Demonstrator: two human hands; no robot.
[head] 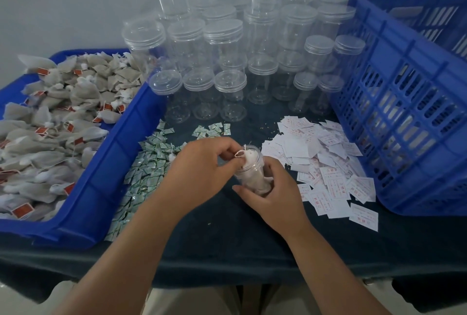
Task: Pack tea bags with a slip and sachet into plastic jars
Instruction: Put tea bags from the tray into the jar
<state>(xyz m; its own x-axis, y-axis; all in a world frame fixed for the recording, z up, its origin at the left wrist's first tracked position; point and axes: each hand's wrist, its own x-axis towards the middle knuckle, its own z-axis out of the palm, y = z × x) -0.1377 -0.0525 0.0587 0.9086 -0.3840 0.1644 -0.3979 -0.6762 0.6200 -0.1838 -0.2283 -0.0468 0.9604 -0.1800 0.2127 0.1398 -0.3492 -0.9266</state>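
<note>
My right hand (271,193) grips a small clear plastic jar (251,168) in the middle of the dark table, tilted toward me, with tea bags inside. At the jar's mouth my left hand (202,165) pinches a tea bag and its string (241,155). A blue bin (108,168) on the left is heaped with grey tea bags (50,117) bearing red tags. Green-and-white sachets (146,165) lie spread beside the bin. White paper slips (328,163) with red print lie in a pile to the right of the jar.
Many empty clear jars (227,67), some stacked and lidded, stand at the back of the table with two tall clear tubes behind them. A large blue slatted crate (404,112) fills the right side. The table's front edge is close to me.
</note>
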